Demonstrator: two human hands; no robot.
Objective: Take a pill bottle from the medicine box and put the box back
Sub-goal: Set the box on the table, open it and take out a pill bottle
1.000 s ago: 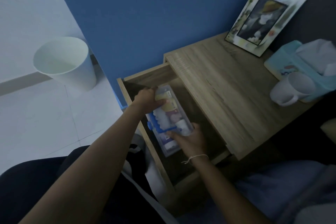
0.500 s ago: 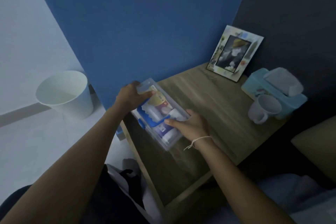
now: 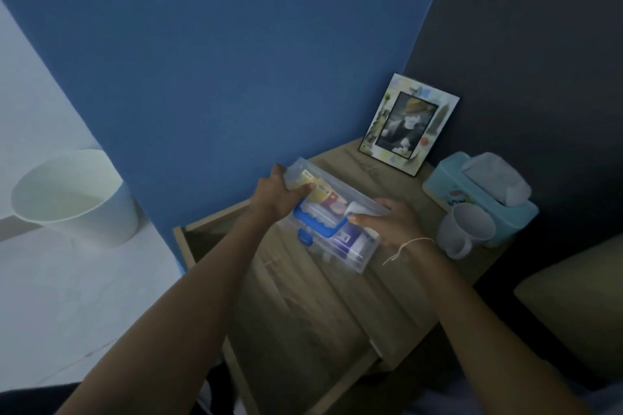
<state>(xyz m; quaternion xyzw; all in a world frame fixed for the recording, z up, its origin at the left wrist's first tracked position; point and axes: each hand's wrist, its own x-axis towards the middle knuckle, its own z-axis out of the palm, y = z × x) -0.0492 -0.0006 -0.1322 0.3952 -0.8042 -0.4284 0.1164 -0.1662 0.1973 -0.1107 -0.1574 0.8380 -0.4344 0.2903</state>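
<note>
Gripping medicine box (image 3: 337,222) by both ends — left hand (image 3: 274,195), right hand (image 3: 391,222) (fingers wrapped).

No text can be read anywhere. The medicine box (image 3: 332,217), gripped at its ends by the left hand (image 3: 276,195) and the right hand (image 3: 392,222), shows a yellow and red label just beside the left thumb and a purple label just under the right fingertips, but the print on both is blurred. The tissue box (image 3: 472,199) beyond the right hand carries a small coloured mark, too small and dim to make out.
</note>
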